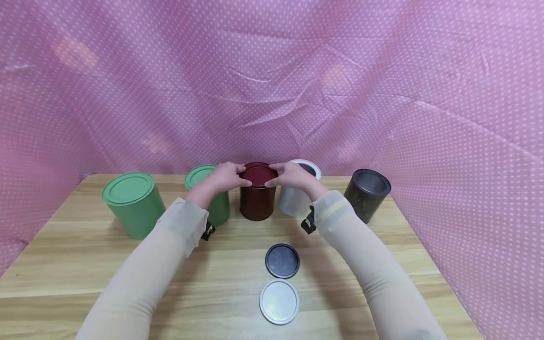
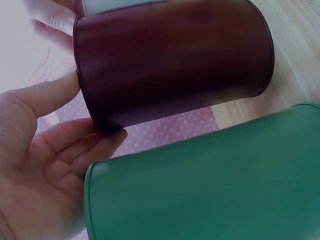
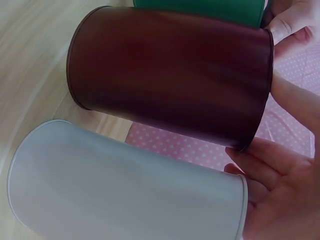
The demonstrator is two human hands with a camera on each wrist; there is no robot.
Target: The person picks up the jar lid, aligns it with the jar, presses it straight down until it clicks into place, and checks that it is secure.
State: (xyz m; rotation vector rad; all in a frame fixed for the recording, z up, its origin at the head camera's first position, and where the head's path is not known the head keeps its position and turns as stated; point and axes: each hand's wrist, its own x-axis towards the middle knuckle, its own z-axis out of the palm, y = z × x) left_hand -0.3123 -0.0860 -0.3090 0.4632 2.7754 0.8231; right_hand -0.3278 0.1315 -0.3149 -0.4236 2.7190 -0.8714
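Note:
A dark red can (image 1: 257, 205) with a matching lid (image 1: 258, 174) on top stands upright at the back middle of the table. My left hand (image 1: 223, 177) grips the left side of its rim, thumb at the front and fingers round the back. On the opposite side, my right hand (image 1: 295, 175) holds the rim in the same way. Close beside the left hand is a green lidded can (image 2: 210, 185), partly behind the wrist in the head view. A white can (image 3: 130, 185) without a lid stands right by the right hand.
Another green lidded can (image 1: 138, 215) stands at the far left, and an uncovered black can (image 1: 363, 200) at the right. A black lid (image 1: 282, 260) and a white lid (image 1: 279, 302) lie on the wooden table (image 1: 229, 283). Pink dotted cloth (image 1: 272, 85) hangs behind and at both sides.

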